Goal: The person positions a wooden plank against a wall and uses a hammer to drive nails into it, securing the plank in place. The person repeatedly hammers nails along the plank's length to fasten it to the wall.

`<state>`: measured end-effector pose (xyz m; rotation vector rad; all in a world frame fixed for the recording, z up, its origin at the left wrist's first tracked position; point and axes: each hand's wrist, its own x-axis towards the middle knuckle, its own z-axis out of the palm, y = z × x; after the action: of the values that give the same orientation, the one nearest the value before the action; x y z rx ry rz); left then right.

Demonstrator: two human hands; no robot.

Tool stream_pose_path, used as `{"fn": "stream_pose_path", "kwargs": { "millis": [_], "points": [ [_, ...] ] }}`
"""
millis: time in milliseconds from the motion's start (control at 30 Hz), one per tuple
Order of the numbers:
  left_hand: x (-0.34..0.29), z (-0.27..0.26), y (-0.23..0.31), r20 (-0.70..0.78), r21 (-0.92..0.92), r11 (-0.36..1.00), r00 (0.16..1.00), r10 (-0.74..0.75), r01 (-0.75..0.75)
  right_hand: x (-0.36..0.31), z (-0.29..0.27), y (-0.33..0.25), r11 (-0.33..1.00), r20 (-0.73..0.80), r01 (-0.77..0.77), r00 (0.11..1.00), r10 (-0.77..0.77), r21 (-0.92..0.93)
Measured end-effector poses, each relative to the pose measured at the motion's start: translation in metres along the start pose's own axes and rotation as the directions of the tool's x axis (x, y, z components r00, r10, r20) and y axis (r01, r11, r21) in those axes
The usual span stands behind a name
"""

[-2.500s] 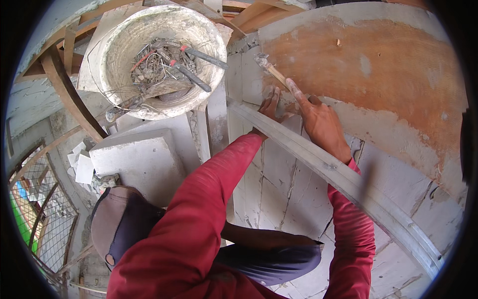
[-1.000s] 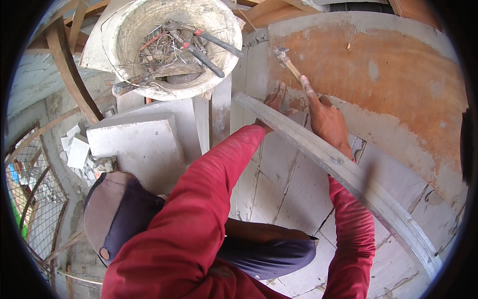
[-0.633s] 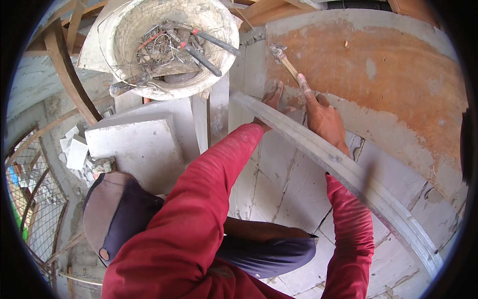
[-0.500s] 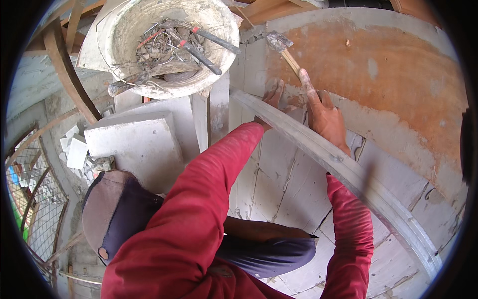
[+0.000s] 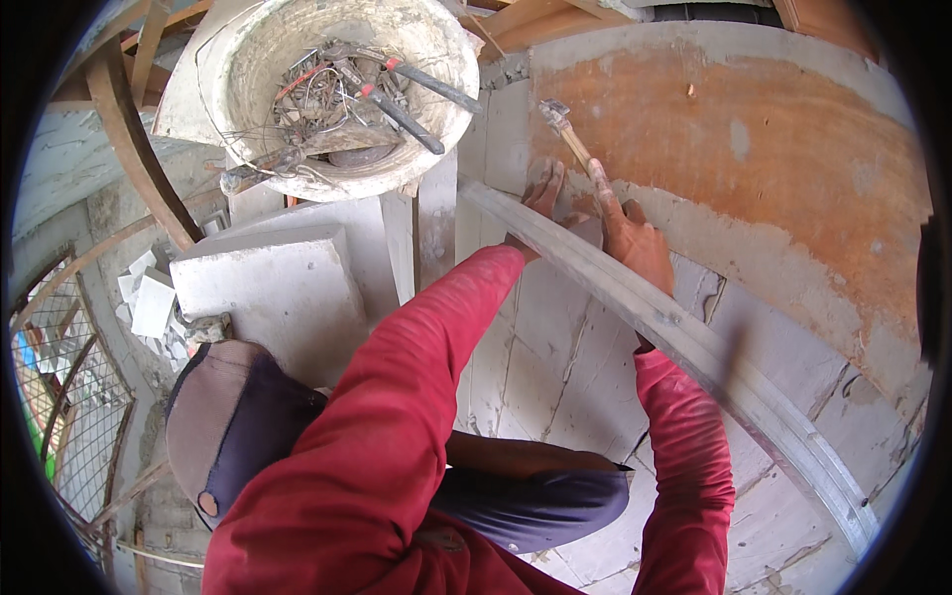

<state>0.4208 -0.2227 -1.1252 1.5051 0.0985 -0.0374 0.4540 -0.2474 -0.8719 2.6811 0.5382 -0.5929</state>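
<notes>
Blockwork (image 5: 540,387): standing laid below
Panel (image 5: 754,129): showing grey edges, leaving middle orange
Right hand (image 5: 640,248): gripping hammer (image 5: 572,137)
Left hand (image 5: 542,188): lying beyond bar (image 5: 694,335), half-hidden; cannot tell grip

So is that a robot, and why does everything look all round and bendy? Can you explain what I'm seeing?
No robot here, just a person with two bare hands. The camera sits on their head, looking down; its very wide lens bends straight edges and makes the dark round border.

The right hand holds a hammer by its wooden handle. The left hand is partly hidden behind a long grey bar, so I can't tell whether it holds anything.

To the left are a messy white bucket, with a red-and-black-handled tool in it, and a big pale block.
</notes>
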Motion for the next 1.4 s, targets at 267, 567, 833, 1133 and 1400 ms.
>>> {"fn": "stream_pose_path", "kwargs": {
  "millis": [267,567,833,1133,1400],
  "points": [
    [0.002,-0.004,0.006,0.104,0.093,0.986,0.984,-0.147,0.137,-0.015,0.023,0.0,0.997,-0.014,-0.025,1.0,0.026,0.069],
    [0.001,-0.003,0.001,0.068,0.097,0.99,0.991,-0.111,0.105,-0.018,0.041,-0.001,0.982,-0.098,0.029,0.995,-0.01,0.188],
    [0.001,-0.006,0.007,0.038,0.024,0.994,0.993,-0.111,0.11,-0.019,0.043,-0.002,0.969,-0.101,0.081,0.993,-0.058,0.234],
    [0.0,-0.004,0.004,0.019,0.005,0.995,0.995,-0.101,0.101,-0.022,0.05,-0.008,0.934,-0.137,0.058,0.99,-0.01,0.353],
    [0.0,-0.005,0.005,-0.011,0.005,0.995,0.995,-0.102,0.102,-0.024,0.061,-0.011,0.941,-0.192,0.048,0.981,0.018,0.336]
  ]
}}
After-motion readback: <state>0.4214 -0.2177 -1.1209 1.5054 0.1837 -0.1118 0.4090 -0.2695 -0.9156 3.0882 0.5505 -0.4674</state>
